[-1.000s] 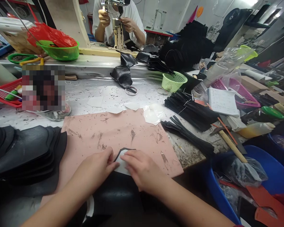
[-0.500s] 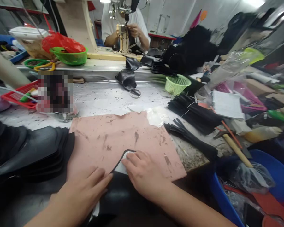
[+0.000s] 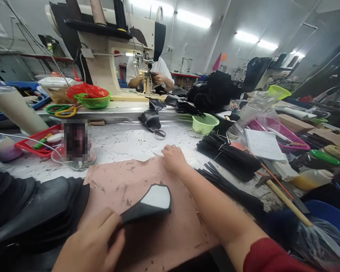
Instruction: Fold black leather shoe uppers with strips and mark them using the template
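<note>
Black leather piece (image 3: 147, 207) w/ white patch, pinched at one end by the left hand (image 3: 93, 245), is held tilted over the pink sheet (image 3: 130, 181) at bench front. Right hand (image 3: 173, 158) rests fingers-down at the sheet's far edge; whether it grips anything can't be told. Black strips (image 3: 229, 155) lie just to its right, leather stack (image 3: 36, 204) at left.

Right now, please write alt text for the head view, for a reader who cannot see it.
The left hand holds a black piece with a white patch over a pink mat, while the right hand is stretched to the mat's far edge. A stack of dark sheets lies at left, black strips at right.
</note>
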Tool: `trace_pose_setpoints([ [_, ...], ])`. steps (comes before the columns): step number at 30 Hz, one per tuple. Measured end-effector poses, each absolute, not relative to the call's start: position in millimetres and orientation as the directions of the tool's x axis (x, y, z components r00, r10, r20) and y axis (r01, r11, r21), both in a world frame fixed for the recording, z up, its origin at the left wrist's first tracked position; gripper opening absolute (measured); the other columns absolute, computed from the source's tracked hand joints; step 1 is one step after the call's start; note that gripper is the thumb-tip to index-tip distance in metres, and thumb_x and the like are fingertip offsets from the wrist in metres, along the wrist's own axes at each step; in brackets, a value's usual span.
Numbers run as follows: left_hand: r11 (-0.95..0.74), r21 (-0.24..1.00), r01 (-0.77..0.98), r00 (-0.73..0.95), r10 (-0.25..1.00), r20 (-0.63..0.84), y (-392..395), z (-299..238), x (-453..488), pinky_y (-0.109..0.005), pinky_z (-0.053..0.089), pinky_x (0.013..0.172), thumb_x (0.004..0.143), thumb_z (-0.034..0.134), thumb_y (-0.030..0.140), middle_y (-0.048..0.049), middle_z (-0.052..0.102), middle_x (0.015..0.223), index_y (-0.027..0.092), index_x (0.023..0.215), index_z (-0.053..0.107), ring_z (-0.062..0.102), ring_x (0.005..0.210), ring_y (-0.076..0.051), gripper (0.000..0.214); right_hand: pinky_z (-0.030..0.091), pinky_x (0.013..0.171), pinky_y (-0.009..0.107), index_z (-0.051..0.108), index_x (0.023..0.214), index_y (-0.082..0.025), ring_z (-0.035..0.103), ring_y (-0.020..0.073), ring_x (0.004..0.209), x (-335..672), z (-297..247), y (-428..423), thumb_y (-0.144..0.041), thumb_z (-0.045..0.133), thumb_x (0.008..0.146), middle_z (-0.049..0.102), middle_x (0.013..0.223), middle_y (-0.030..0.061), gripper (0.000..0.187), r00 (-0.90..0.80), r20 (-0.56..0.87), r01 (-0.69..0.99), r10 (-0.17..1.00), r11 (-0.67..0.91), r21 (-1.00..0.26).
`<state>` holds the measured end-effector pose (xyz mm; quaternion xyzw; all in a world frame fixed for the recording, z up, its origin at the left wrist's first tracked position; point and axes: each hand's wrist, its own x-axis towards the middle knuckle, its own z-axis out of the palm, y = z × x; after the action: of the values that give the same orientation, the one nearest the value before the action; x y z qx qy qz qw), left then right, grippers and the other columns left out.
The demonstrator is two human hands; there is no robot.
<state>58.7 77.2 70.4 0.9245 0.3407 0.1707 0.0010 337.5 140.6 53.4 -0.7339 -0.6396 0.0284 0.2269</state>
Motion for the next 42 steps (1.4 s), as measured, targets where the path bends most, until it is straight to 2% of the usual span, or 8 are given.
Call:
trace_pose_setpoints([
  [4,-0.614,0.027,0.789,0.586,0.765,0.267,87,82,93,-0.028,0.04,0.047,0.08,0.038,0.021,-0.0014,0.059,0.067,0.022,0.067,0.05,0.06,0.055,-0.019,0.018,0.041,0.073,0.035,0.06,0.072,-0.014,0.056,0.0244,0.083,340,62,162,-0.005,0.049,0.07,0.063,0.084,0.0133,0.015,0.335,0.323,0.881,0.885,-0.172,-0.441],
  [8,-0.605,0.359,0.711,0.615,0.782,0.102,81,76,99,-0.025,0.048,0.054,0.08,0.048,0.027,-0.0009,0.065,0.074,0.021,0.083,0.051,0.064,0.062,-0.017,0.007,0.042,0.067,0.031,0.056,0.078,-0.017,0.057,0.02,0.071,339,81,127,-0.021,0.046,0.078,0.062,0.075,0.0064,0.011,0.505,0.398,0.782,0.766,-0.212,-0.586],
  [11,-0.709,0.488,0.509,0.714,0.664,0.22,69,69,76,-0.022,0.052,0.064,0.077,0.053,0.022,-0.0027,0.068,0.091,0.022,0.099,0.05,0.066,0.077,-0.015,0.022,0.042,0.055,0.027,0.051,0.065,-0.019,0.053,0.016,0.057,338,86,79,-0.031,0.052,0.073,0.059,0.064,0.0028,0.014,0.57,0.364,0.689,0.737,-0.187,-0.7],
  [14,-0.85,0.325,0.414,0.718,0.525,0.458,56,62,41,-0.022,0.051,0.07,0.081,0.046,0.015,-0.0036,0.069,0.089,0.022,0.088,0.055,0.065,0.081,-0.015,0.013,0.04,0.045,0.023,0.044,0.064,-0.021,0.051,0.0127,0.05,334,77,31,-0.031,0.064,0.063,0.06,0.066,0.0012,0.023,0.605,0.216,0.345,0.767,-0.008,-0.938],
  [18,-0.866,0.159,0.474,0.665,0.471,0.58,36,37,7,-0.026,0.05,0.072,0.085,0.041,0.015,0.0,0.071,0.076,0.022,0.081,0.063,0.065,0.074,-0.016,0.023,0.05,0.052,0.025,0.052,0.101,-0.028,0.062,0.0174,0.068,311,61,-16,-0.024,0.069,0.066,0.065,0.084,0.0027,0.04,0.43,0.069,0.052,0.9,0.051,-0.997],
  [22,-0.88,0.063,0.471,0.698,0.415,0.583,13,8,-1,-0.026,0.048,0.086,0.086,0.038,0.015,-0.0041,0.071,0.098,0.019,0.103,0.063,0.064,0.093,-0.017,0.03,0.054,0.071,0.029,0.068,0.086,-0.026,0.064,0.0197,0.083,263,59,-35,-0.027,0.06,0.077,0.067,0.09,0.0057,0.012,0.182,0.035,0.069,0.983,0.023,-0.997],
  [29,-0.856,0.162,0.492,0.712,0.502,0.491,-7,10,-16,-0.034,0.046,0.094,0.082,0.05,0.01,-0.012,0.064,0.115,0.015,0.111,0.059,0.056,0.111,-0.022,0.031,0.052,0.076,0.032,0.07,0.093,-0.022,0.062,0.0192,0.086,219,58,-34,-0.022,0.055,0.077,0.068,0.091,0.0057,0.022,0.132,-0.045,0.21,0.99,-0.072,-0.975],
  [42,-0.817,0.274,0.507,0.656,0.572,0.493,-18,1,-10,-0.034,0.038,0.097,0.087,0.046,0.018,-0.0023,0.068,0.109,0.021,0.109,0.061,0.057,0.106,-0.019,0.027,0.051,0.06,0.028,0.068,0.083,-0.017,0.062,0.0176,0.072,204,38,-25,-0.026,0.06,0.07,0.068,0.081,0.0046,0.018,0.055,-0.253,0.198,0.966,-0.259,-0.945],
])
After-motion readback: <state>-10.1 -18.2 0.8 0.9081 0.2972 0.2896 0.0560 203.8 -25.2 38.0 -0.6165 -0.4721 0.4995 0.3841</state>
